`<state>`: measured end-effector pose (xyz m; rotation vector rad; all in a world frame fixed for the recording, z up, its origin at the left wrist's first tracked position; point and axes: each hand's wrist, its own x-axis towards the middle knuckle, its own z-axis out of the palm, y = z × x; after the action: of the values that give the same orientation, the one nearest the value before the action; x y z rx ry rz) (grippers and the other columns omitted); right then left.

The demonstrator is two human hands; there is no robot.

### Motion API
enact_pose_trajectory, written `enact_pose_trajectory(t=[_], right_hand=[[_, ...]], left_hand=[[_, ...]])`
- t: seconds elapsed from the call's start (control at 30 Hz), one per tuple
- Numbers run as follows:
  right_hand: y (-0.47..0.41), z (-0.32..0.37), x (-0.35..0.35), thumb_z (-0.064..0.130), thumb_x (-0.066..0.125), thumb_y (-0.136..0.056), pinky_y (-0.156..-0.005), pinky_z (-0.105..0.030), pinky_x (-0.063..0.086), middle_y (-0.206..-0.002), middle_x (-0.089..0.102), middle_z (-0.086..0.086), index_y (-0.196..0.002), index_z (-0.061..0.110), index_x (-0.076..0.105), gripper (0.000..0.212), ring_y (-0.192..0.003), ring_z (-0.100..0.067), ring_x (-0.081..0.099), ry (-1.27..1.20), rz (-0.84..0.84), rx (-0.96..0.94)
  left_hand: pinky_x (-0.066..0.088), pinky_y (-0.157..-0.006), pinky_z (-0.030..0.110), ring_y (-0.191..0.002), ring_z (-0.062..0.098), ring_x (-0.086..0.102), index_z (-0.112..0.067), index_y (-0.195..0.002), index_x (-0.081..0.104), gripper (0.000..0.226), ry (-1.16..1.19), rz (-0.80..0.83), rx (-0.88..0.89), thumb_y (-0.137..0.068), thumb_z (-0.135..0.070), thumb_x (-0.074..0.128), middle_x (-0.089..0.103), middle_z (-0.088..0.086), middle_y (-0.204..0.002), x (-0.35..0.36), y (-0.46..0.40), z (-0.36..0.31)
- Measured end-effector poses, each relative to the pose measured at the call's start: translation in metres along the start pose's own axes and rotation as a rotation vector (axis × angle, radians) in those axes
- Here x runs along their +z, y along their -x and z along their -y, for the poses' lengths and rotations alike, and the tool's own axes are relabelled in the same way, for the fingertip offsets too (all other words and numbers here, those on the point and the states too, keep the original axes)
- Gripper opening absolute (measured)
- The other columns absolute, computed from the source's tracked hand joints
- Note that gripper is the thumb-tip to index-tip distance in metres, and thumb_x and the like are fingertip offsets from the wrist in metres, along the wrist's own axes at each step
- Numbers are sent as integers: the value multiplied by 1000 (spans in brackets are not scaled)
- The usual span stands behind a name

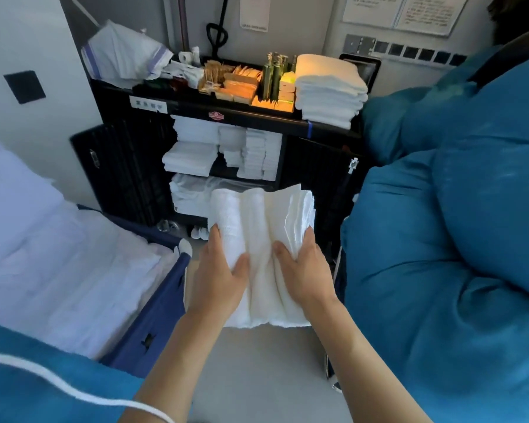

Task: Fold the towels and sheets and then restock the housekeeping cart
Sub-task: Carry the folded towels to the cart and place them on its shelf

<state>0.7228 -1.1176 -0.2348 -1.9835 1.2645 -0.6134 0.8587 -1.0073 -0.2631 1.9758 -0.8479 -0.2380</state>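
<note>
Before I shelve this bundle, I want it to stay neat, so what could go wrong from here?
1. Both hands, left and right, grip the folded towels only at the near end; the far layers fan apart and may splay or slip.
2. The cart's middle shelf already looks full, so pushing them in could topple the small folded stacks.
3. The big blue bags crowd the cart on the right, so the bundle may snag.

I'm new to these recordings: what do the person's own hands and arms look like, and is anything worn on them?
Both forearms are bare, with no sleeves in view. The left hand and right hand wear no gloves, and no rings, watch or markings show on them.
</note>
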Motion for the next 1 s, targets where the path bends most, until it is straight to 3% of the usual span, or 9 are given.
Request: enact_pose_trajectory(t=[0.07, 0.13, 0.2, 0.27, 0.37, 0.63, 0.73, 0.87, 1.0], right_hand=[[-15, 15, 19, 65, 50, -94, -88, -50, 56, -121, 58, 1, -148, 26, 28, 71, -102, -23, 63, -7, 11, 8], [-28, 26, 37, 65, 50, -93, -88, -50, 56, -121, 58, 3, -147, 27, 28, 70, -101, -22, 63, -11, 25, 10], [-41, 37, 52, 66, 50, -92, -87, -49, 57, -120, 59, 4, -147, 27, 28, 71, -100, -21, 64, -3, 40, 6], [-53, 48, 66, 67, 50, -91, -86, -49, 57, -118, 59, 5, -146, 29, 28, 71, -100, -20, 64, 11, 55, -1], [-72, 60, 86, 68, 50, -90, -85, -48, 58, -117, 58, 6, -145, 30, 29, 70, -99, -19, 64, 27, 73, -21], [-128, 61, 106, 70, 49, -88, -79, -47, 59, -109, 60, 6, -135, 30, 34, 63, -91, -17, 65, 69, 88, -10], [-158, 58, 110, 70, 50, -88, -77, -46, 60, -109, 61, 6, -135, 30, 34, 63, -90, -16, 66, 62, 91, -9], [-209, 52, 113, 70, 52, -87, -77, -44, 60, -110, 63, 6, -133, 32, 36, 61, -90, -15, 67, 0, 103, -12], [-276, 44, 113, 68, 53, -89, -80, -44, 60, -113, 62, 6, -136, 33, 36, 60, -93, -15, 66, -31, 111, -26]], left_hand=[[51, -72, 30, -101, 8, 58, -39, -152, 20, 72, -4, 0, 6, -93, -48, 60, 50, -1, -139, -10, -25, 13], [37, -63, 14, -85, -10, 51, -44, -149, 18, 71, 24, 1, -6, -93, -47, 60, 48, -5, -139, -17, -44, 26], [30, -63, 10, -81, -17, 43, -48, -150, 14, 73, 50, -4, -38, -94, -48, 60, 45, -6, -142, -23, -59, 38], [32, -66, 11, -89, -8, 48, -48, -151, 11, 75, 66, -19, -56, -94, -47, 60, 43, -5, -145, -29, -72, 50], [40, -83, 30, -117, 15, 53, -44, -153, 11, 77, 87, -51, -87, -95, -45, 61, 43, -3, -145, -34, -94, 66], [40, -95, 35, -135, 23, 47, -38, -157, 10, 80, 105, -43, -121, -96, -45, 60, 36, -1, -156, -12, -146, 83], [43, -100, 39, -135, 23, 47, -36, -158, 10, 80, 78, -37, -121, -96, -47, 59, 36, -2, -157, 1, -172, 83], [45, -82, 34, -114, 18, 56, -34, -154, 19, 73, 67, -53, -84, -94, -44, 59, 48, -2, -139, 19, -220, 77], [46, -76, 35, -104, 19, 58, -36, -152, 23, 69, 65, -52, -89, -93, -45, 58, 49, -4, -132, 51, -276, 68]])
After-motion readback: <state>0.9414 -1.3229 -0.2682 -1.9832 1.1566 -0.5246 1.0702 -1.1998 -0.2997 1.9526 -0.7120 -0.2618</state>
